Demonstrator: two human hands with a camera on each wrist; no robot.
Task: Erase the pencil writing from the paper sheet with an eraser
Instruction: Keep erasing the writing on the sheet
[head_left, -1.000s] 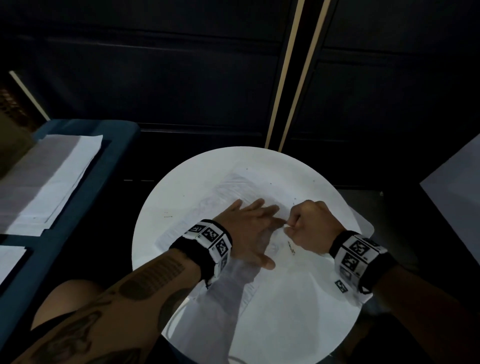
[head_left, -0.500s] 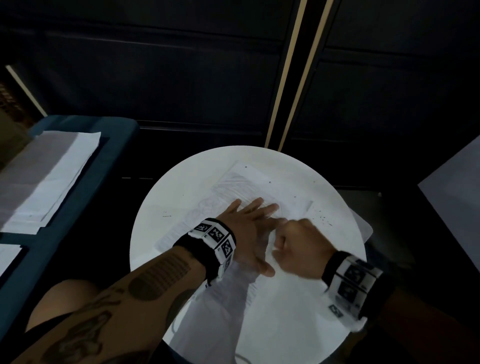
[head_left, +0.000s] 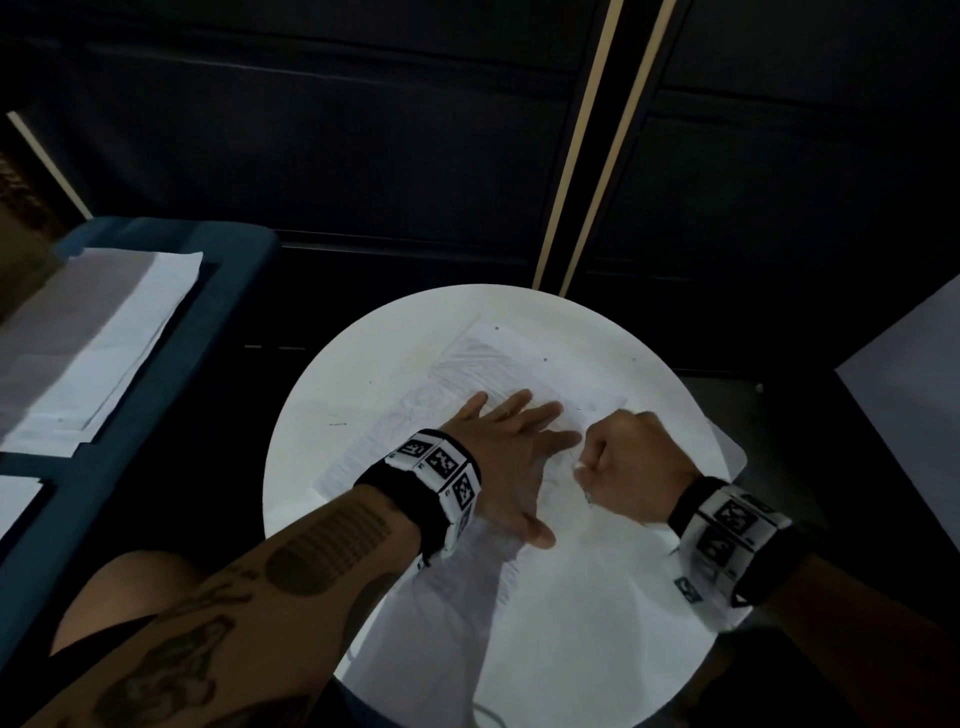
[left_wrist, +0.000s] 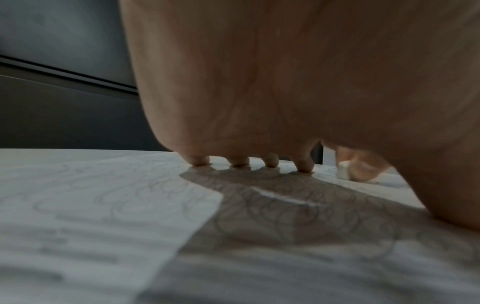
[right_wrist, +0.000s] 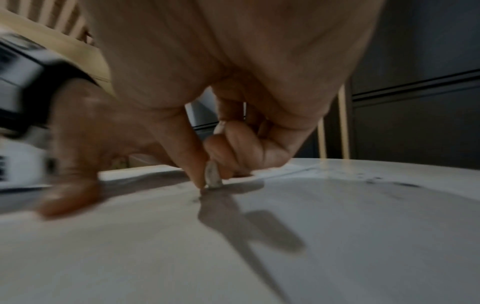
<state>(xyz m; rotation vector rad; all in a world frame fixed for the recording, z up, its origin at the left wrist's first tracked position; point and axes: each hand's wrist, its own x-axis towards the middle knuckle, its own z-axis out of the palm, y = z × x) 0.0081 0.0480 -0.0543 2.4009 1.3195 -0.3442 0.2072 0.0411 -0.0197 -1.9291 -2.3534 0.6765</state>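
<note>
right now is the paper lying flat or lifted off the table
Flat. The paper lies spread on the table, with the left hand pressing straight fingers onto it.

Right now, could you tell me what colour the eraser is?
The eraser is off-white, greyed by use; the right wrist view shows it best.

I counted one paper sheet (head_left: 519, 364) on one round table (head_left: 332, 467), one eraser (right_wrist: 213, 176), two hands, left (head_left: 511, 457) and right (head_left: 636, 462), and two wristbands (head_left: 439, 465).
</note>
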